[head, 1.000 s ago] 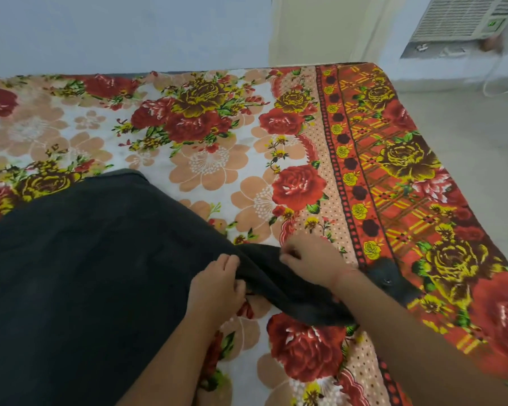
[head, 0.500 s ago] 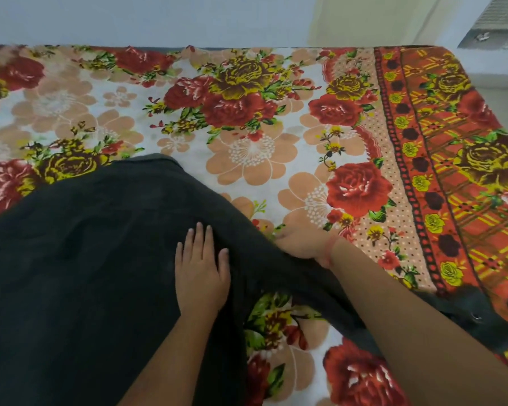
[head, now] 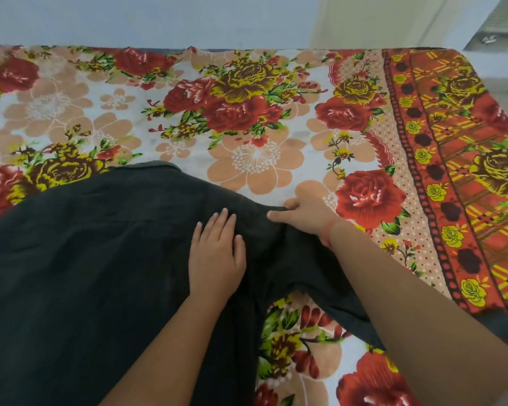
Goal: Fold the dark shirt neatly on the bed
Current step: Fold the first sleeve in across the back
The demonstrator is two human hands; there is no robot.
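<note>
Shirt: the dark shirt (head: pixel 100 273) lies spread over the near-left of the bed (head: pixel 261 136), collar toward the far side.
Sleeve: runs from the shoulder out to the near right, under the right forearm — its long axis slants that way.
Left hand: left hand (head: pixel 216 253) rests flat, fingers released, pinning the body just left of the shoulder.
Right hand: right hand (head: pixel 302 215) pinches the shoulder edge — nearer the sleeve, so likely the one to fold it leftward.

dark shirt (head: pixel 85 259) | spread flat, lower left of bed (head: pixel 276 177) | sleeve trailing right
</note>
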